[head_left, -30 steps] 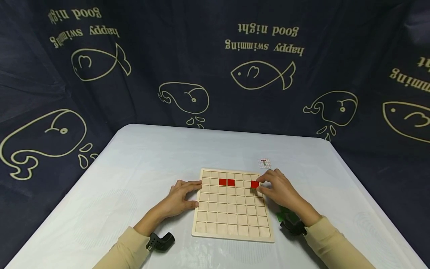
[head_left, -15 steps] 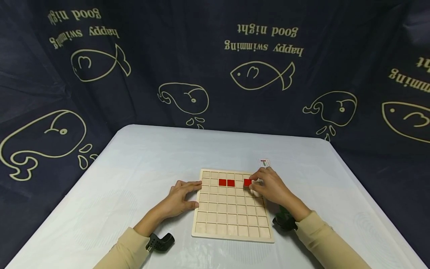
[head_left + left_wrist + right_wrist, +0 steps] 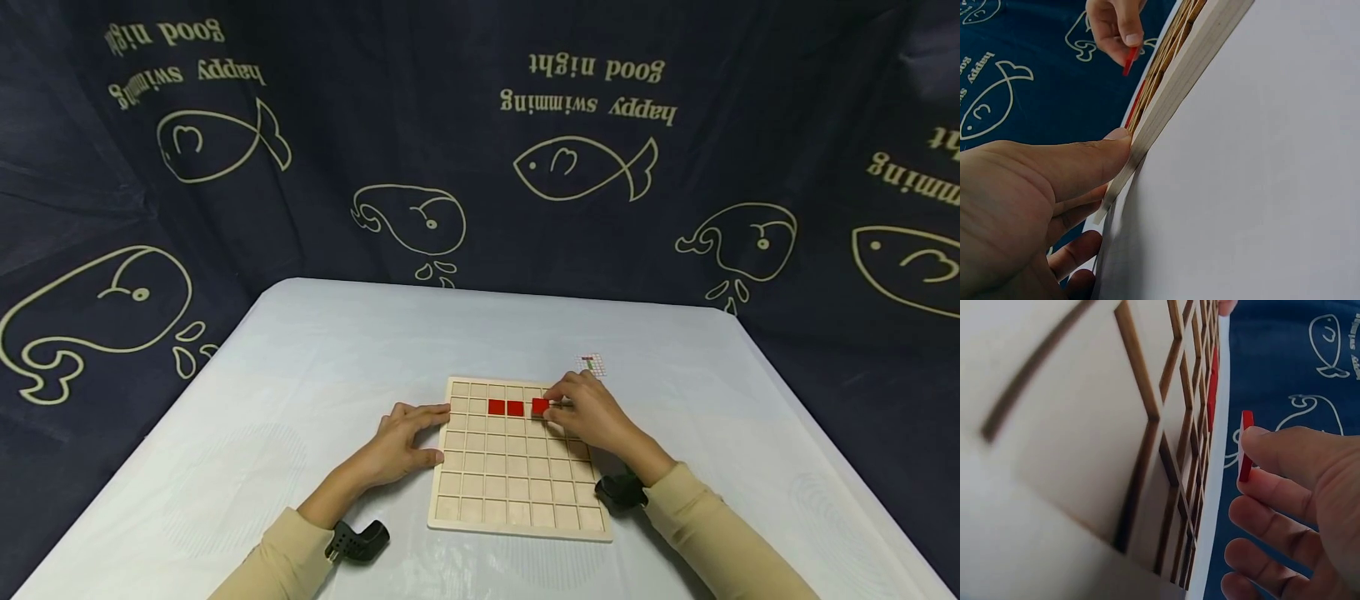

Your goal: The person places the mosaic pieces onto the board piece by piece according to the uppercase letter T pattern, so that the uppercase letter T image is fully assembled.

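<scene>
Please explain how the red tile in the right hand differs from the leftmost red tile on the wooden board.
The held red tile is pinched by the right hand; the leftmost red tile is touched by no hand. The held red tile is raised above the wooden board, while the leftmost red tile lies in one of its cells. Both are red and square.

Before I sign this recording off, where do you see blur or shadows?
Head view: the board looks clear, with a soft shadow on it near the right hand; left wrist view: a soft shadow on the table along the board's edge; right wrist view: the board's nearest part is blurred, the red tile sharper.
</scene>
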`<act>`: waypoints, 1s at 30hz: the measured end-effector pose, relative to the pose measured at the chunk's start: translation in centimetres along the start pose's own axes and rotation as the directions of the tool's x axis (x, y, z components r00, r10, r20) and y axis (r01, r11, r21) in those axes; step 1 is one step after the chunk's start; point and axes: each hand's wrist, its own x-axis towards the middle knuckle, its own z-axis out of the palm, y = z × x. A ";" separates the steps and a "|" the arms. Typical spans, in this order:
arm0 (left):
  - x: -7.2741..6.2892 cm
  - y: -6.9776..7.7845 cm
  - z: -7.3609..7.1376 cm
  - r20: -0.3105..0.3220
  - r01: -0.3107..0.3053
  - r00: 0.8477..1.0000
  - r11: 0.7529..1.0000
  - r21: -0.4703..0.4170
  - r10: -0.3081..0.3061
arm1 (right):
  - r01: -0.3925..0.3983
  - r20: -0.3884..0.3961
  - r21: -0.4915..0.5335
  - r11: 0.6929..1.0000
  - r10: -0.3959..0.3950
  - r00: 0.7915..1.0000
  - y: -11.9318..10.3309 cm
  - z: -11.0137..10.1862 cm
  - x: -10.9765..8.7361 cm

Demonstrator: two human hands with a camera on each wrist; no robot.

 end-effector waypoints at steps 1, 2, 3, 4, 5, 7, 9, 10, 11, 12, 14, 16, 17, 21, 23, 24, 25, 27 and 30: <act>0.0 0.0 0.0 -0.001 -0.002 1.000 1.000 0.000 0.002 | -0.001 0.001 -0.003 1.000 0.001 1.000 0.0 0.0 0.1; 0.0 0.0 0.0 -0.002 -0.004 1.000 1.000 -0.001 0.004 | -0.001 0.003 -0.004 1.000 0.001 1.000 -0.1 0.1 0.2; 0.0 0.0 0.0 -0.003 -0.005 1.000 1.000 -0.002 0.005 | -0.001 0.003 -0.005 1.000 0.001 1.000 -0.1 0.1 0.2; 0.0 0.0 0.0 -0.004 -0.006 1.000 1.000 -0.004 0.006 | -0.002 0.003 -0.003 1.000 0.002 1.000 -0.2 0.1 0.3; 0.0 0.0 0.0 -0.005 -0.006 1.000 1.000 -0.006 0.006 | -0.004 0.004 -0.001 1.000 0.004 1.000 -0.2 0.1 0.4; -0.1 0.0 0.0 -0.006 -0.008 1.000 1.000 -0.011 0.008 | -0.009 0.009 0.008 1.000 0.009 1.000 -0.3 0.2 0.6; -0.1 0.0 0.0 -0.007 -0.010 1.000 1.000 -0.017 0.009 | -0.020 0.019 0.015 1.000 0.020 1.000 -0.3 0.3 0.7; -0.1 0.0 0.0 -0.007 -0.010 1.000 1.000 -0.017 0.010 | -0.025 0.024 0.019 1.000 0.024 0.999 -0.3 0.3 0.7; -0.1 0.0 0.0 -0.006 -0.011 1.000 1.000 -0.017 0.011 | -0.029 0.030 0.019 0.999 0.029 0.999 -0.4 0.4 0.8; -0.1 0.0 0.0 -0.006 -0.011 1.000 1.000 -0.017 0.011 | -0.033 0.035 0.019 0.999 0.032 0.999 -0.3 0.4 0.8; -0.1 0.1 0.0 -0.005 -0.009 1.000 1.000 -0.018 0.009 | -0.034 0.042 0.013 0.999 0.034 0.999 -0.3 0.5 0.9; -0.1 0.0 0.0 -0.003 -0.007 1.000 1.000 -0.017 0.007 | -0.036 0.044 0.009 0.999 0.036 0.998 -0.2 0.7 1.0; -0.1 0.0 0.0 -0.002 -0.005 1.000 1.000 -0.018 0.005 | -0.037 0.045 0.005 0.999 0.036 0.998 -0.1 0.8 1.0; -0.1 0.0 0.0 -0.001 -0.006 1.000 1.000 -0.018 0.006 | -0.045 0.056 0.004 0.999 0.044 0.997 0.0 1.0 1.1; -0.1 0.0 0.0 -0.001 -0.006 1.000 1.000 -0.018 0.006 | -0.041 0.061 -0.001 0.999 0.041 0.997 0.0 1.1 1.1; -0.1 0.0 0.0 -0.002 -0.006 1.000 1.000 -0.018 0.006 | -0.040 0.063 -0.002 0.999 0.040 0.997 0.0 1.1 1.1; -0.1 0.0 0.0 -0.002 -0.007 1.000 1.000 -0.017 0.007 | -0.038 0.065 -0.005 0.999 0.038 0.997 0.0 1.1 1.1; -0.1 0.0 0.0 -0.003 -0.007 1.000 1.000 -0.017 0.006 | -0.030 0.067 -0.010 0.999 0.031 0.997 0.0 1.1 1.1; -0.1 0.0 0.0 -0.003 -0.008 1.000 1.000 -0.015 0.008 | -0.029 0.075 -0.019 0.999 0.030 0.997 -0.1 1.2 1.1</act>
